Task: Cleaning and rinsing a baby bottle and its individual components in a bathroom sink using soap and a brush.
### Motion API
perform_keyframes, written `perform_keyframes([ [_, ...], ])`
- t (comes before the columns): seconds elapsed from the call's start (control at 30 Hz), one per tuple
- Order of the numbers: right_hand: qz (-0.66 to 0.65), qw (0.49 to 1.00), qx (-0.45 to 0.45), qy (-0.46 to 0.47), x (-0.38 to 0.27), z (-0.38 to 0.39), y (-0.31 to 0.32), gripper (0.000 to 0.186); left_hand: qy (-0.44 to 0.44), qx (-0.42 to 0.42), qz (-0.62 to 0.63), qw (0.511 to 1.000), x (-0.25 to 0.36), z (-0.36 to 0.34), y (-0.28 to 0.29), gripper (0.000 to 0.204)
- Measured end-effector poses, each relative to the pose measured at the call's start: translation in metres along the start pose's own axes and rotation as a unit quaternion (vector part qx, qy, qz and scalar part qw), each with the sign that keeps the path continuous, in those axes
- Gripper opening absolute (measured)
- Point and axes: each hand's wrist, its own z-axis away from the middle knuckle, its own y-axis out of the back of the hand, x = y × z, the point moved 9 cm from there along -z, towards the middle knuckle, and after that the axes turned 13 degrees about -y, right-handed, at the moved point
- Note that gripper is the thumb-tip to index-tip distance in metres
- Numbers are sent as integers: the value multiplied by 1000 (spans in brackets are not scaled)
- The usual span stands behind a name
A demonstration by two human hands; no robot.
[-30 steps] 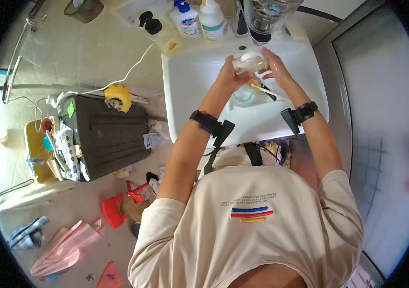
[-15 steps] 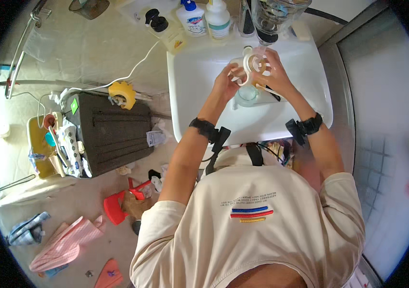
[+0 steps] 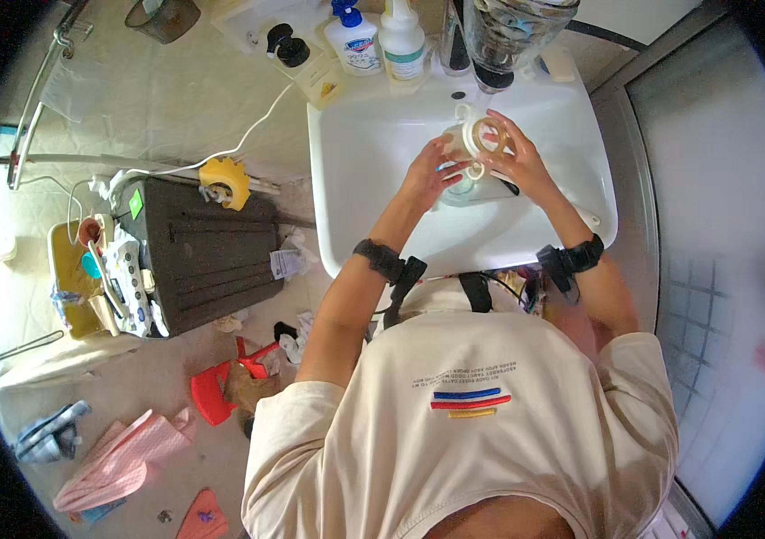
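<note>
Over the sink (image 3: 346,171), my two hands hold what looks like a two-handled baby bottle (image 3: 471,142), with curved white handles and a translucent body. Its amber-rimmed round end faces right. My left hand (image 3: 430,173) is closed around the body from the left. On the other side, my right hand (image 3: 524,165) grips near the amber rim, with its fingers curled over it. The tap (image 3: 494,79) is just above, and a faint stream seems to fall towards the right fingers. Below the hands, a clear container (image 3: 461,190) lies in the basin, partly covered by them.
Pump bottles (image 3: 353,43) and a spray-topped bottle (image 3: 403,45) line the sink's back ledge. A soap bar (image 3: 560,65) sits at its right. A white handle (image 3: 585,216) rests in the basin. A dark grey cabinet (image 3: 212,256) stands left; a red object (image 3: 212,393) lies on the floor.
The bottle has turned in my hands, so its handles are now more upright and its amber rim faces right. Both hands keep their hold. The view has shifted slightly.
</note>
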Motion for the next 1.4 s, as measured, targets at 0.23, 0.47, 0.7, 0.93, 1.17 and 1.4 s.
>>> perform_keyframes([
  [0.23,73,991,105,25,-3,-25,9,67,-1,22,-75,997,3,5,25,38],
  [0.47,38,982,159,90,-49,-3,8,64,-96,151,-125,976,58,52,49,24],
  [0.7,50,974,212,56,-21,-8,8,64,-178,153,-127,964,87,90,47,23],
  [0.93,78,960,255,88,-17,7,5,60,-186,152,-111,964,85,87,33,19],
  [1.17,128,956,252,81,-20,-12,15,60,-205,125,-133,961,91,80,19,18],
  [1.4,-56,989,117,-66,20,-26,5,58,-205,123,-148,960,88,83,22,18],
])
